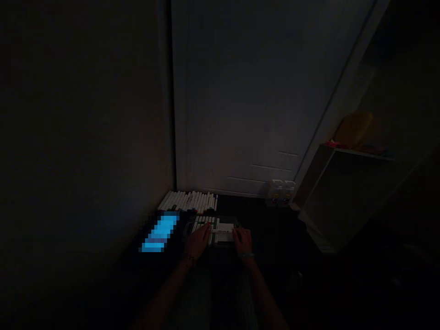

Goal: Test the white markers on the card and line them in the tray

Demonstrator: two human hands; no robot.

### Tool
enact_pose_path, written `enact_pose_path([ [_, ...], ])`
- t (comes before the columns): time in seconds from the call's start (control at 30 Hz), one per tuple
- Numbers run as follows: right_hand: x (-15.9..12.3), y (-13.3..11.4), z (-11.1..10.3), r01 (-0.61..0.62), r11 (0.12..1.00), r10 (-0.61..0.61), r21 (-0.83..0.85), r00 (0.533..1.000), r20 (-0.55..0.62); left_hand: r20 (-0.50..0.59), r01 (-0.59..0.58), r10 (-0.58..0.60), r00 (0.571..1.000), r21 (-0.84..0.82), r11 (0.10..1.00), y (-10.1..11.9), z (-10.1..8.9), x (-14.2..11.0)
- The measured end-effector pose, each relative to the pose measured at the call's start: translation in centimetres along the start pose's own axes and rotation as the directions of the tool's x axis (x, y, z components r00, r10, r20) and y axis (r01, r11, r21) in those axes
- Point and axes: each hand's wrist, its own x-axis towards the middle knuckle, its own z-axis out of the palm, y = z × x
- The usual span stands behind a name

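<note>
Head view, dim: a white marker (222,231) sits crosswise over the clear case (225,238), its ends seemingly gripped by my left hand (197,241) and right hand (243,240). I judge the step as handling this one marker; the next move calls for turning it in line with the upright-set markers (203,222) at the case's left. Beyond lie a marker row (189,201), a glowing screen (160,232) and two clear tubs (275,192) on the worktop (282,229).

Case (226,238) set on table (282,233), taken as clock centre; markers (202,223) slotted in its 9 o'clock half. Marker row (192,201) laid at 11, by wall (240,114). Screen (161,231) placed at 9. Two containers (275,195) stood at 2, shelf unit (350,201) positioned beyond.
</note>
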Motion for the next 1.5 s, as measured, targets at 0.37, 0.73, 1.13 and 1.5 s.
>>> enact_pose_path([
  [0.37,0.04,0.3,0.12,0.009,1.0,-0.009,0.003,1.0,0.003,-0.004,-0.018,0.018,1.0,0.036,0.999,-0.15,0.28,-0.02],
  [0.73,0.03,0.32,0.17,0.003,1.0,-0.003,-0.012,1.0,-0.007,-0.019,-0.03,0.03,0.999,0.009,1.0,0.19,-0.11,-0.01],
  [1.13,0.05,0.46,0.26,-0.013,1.0,0.013,-0.003,1.0,-0.016,-0.012,-0.034,0.034,0.999,0.0,0.999,0.15,-0.15,-0.1],
  [1.5,0.01,0.1,0.05,-0.014,1.0,0.014,-0.001,1.0,-0.023,-0.005,-0.03,0.031,1.0,0.008,1.0,0.4,-0.27,-0.08],
])
